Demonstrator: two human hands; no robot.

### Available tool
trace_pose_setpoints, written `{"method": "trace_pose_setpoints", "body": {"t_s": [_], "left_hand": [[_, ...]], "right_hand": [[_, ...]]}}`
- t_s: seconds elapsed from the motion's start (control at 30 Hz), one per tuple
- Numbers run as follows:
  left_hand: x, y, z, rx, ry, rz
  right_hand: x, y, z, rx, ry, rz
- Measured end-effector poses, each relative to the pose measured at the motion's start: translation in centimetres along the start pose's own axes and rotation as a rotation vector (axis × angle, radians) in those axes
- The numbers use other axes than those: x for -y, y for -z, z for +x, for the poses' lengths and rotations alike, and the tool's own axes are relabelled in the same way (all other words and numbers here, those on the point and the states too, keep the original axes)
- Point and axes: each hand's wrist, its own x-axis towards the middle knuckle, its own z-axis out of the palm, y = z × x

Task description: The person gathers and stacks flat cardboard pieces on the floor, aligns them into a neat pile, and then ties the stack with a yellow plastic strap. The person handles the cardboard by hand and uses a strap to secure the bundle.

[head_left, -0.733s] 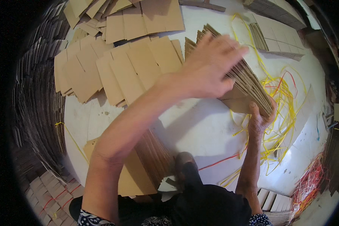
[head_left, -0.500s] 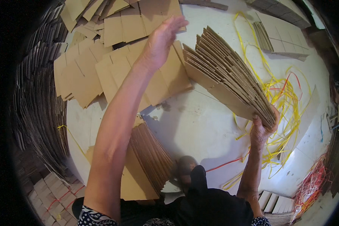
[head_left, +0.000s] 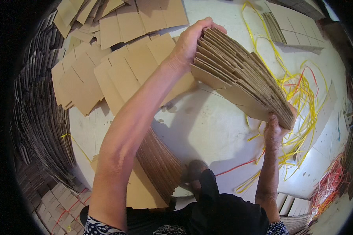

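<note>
A thick stack of flat brown cardboard pieces (head_left: 243, 78) is held in the air above a pale floor (head_left: 208, 125). My left hand (head_left: 190, 41) grips the stack's far upper end, fingers curled over its edge. My right hand (head_left: 276, 129) holds the stack's lower right end from underneath. The stack slopes down from upper left to lower right.
Loose cardboard sheets (head_left: 106, 66) lie spread over the floor at upper left. Another cardboard pile (head_left: 161, 164) leans near my legs. Yellow and red plastic straps (head_left: 302, 98) tangle on the right. Tall stacks of cardboard (head_left: 39, 125) line the left side; a flat bundle (head_left: 290, 31) lies at upper right.
My left hand swung out toward the loose sheets on the left, then came back and gripped the stack's upper end. The stack has risen closer to the camera.
</note>
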Motion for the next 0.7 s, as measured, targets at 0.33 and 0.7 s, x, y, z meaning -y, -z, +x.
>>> {"method": "trace_pose_setpoints", "body": {"t_s": [0.33, 0.7], "left_hand": [[1.9, 1.1, -1.5, -0.153, 0.017, -0.072], [-5.5, -0.9, -4.1, 0.129, -0.217, -0.257]], "right_hand": [[0.0, -0.4, 0.5, 0.126, -0.082, 0.119], [4.7, 1.0, 2.3, -0.16, -0.018, 0.196]]}}
